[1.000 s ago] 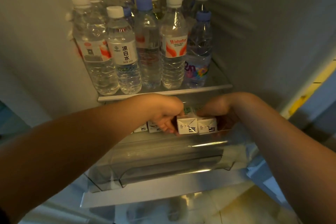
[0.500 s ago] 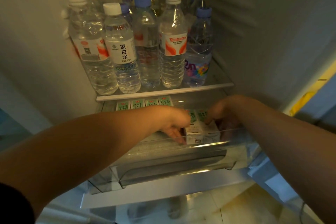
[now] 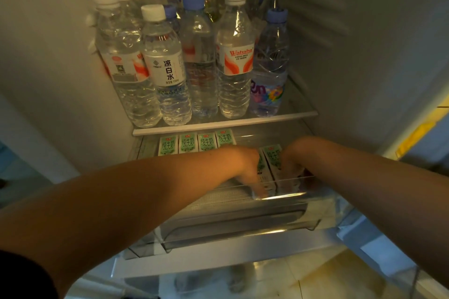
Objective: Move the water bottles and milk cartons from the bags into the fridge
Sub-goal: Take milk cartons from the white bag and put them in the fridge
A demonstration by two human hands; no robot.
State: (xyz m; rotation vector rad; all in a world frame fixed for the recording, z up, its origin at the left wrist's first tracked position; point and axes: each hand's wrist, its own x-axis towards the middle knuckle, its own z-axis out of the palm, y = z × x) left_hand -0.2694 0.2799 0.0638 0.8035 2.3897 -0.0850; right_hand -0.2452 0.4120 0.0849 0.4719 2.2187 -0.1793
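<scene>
- Head view, upper part: the fridge stands open. The water bottles crowd its glass shelf, upright and touching one another.
- Head view, below the shelf: a row of four cartons stands at the back of the clear drawer, labels facing out.
- The two milk cartons in hand are upright toward the right of the drawer. They sit in front of that row and apart from it, sandwiched between the left hand and the right hand.
- The left fingers run straight down the left carton's side, pressed flat against it. The right hand's fingers are hidden behind the cartons and the drawer's rim — I cannot tell whether they curl round or lie flat.
- The step in hand looks like setting this pair down. To do it well, press evenly from both sides so the two do not part. See both bases flat on the drawer floor, then slide them back toward the row — and ease the hands off sideways so neither carton tips.
</scene>
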